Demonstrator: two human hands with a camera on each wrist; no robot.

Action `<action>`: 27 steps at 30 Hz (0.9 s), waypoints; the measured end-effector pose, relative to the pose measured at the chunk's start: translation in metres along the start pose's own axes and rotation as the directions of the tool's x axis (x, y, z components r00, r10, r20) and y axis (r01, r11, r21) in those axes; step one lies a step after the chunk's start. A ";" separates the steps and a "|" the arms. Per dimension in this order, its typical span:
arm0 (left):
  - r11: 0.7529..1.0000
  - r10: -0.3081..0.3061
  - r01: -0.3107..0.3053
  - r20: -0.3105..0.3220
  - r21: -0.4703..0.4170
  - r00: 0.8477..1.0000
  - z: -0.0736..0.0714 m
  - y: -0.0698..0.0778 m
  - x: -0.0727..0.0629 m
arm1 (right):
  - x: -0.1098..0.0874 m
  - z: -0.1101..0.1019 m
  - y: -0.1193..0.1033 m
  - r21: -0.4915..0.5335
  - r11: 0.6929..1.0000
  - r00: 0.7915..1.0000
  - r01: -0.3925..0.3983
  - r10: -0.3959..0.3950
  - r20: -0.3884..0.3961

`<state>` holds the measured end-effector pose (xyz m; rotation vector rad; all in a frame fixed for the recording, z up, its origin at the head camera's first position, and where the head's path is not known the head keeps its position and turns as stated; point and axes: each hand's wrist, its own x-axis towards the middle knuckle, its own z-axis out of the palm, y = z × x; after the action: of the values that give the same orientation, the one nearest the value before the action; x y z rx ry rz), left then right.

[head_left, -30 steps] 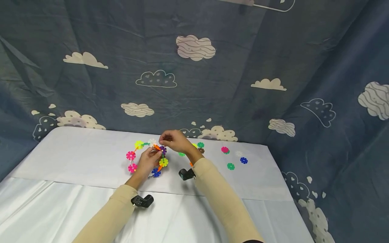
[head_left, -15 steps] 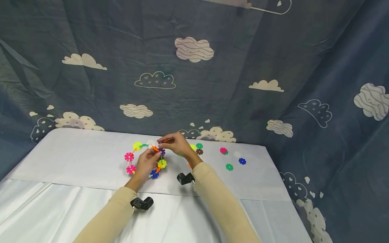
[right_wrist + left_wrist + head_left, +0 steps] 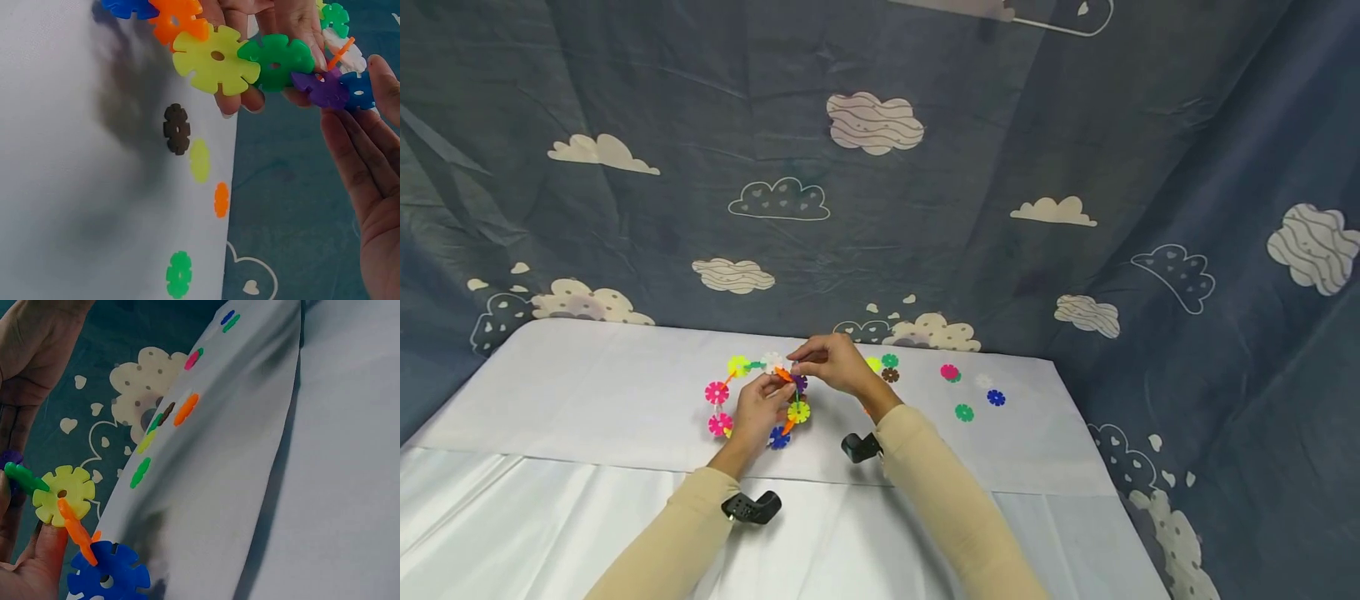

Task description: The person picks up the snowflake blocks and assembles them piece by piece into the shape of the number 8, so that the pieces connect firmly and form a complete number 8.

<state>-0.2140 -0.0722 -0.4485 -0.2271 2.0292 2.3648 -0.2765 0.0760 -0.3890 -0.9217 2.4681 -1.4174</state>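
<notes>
Gripping with left hand point(image 3: 758, 410), left of centre in head view, chain of multicoloured notched plastic discs point(image 3: 799, 412), probably to steady its purple disc point(image 3: 331, 94). Pinching with right hand point(image 3: 837, 365) blue notched plastic disc point(image 3: 366, 85) against purple, apparently for slotting.

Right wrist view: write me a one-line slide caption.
Two hands grip a chain of notched discs, with loose discs lying on white cloth.
</notes>
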 end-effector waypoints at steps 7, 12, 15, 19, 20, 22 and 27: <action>0.999 0.034 -0.034 -0.010 -0.017 0.999 -0.001 0.001 -0.001 | -0.001 -0.001 -0.003 -0.092 0.993 0.998 0.070 -0.069 0.009; 0.999 0.047 -0.047 -0.009 -0.002 0.999 -0.001 0.000 -0.002 | -0.002 0.000 -0.006 -0.155 0.974 0.986 0.168 -0.163 0.041; 0.998 0.055 -0.054 -0.010 0.010 0.998 -0.002 -0.001 -0.003 | -0.003 0.002 -0.004 -0.146 0.976 0.987 0.163 -0.160 0.032; 0.998 0.066 -0.066 -0.016 0.020 0.998 -0.003 -0.002 -0.003 | -0.005 0.004 -0.001 -0.068 0.995 0.996 0.077 -0.080 -0.036; 0.998 0.066 -0.065 -0.015 0.022 0.998 -0.003 -0.001 -0.003 | -0.006 0.004 0.000 -0.052 0.997 0.997 0.058 -0.061 -0.052; 0.998 0.067 -0.067 -0.014 0.008 0.998 -0.003 -0.001 -0.003 | -0.007 0.005 0.000 -0.024 0.999 0.996 0.034 -0.035 -0.077; 0.996 0.081 -0.082 -0.029 -0.032 0.996 0.000 0.003 -0.003 | -0.006 0.004 -0.007 -0.065 0.995 0.993 0.078 -0.084 -0.087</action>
<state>-0.2119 -0.0728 -0.4451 -0.1818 2.0511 2.4574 -0.2673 0.0741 -0.3866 -1.0025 2.5808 -1.4459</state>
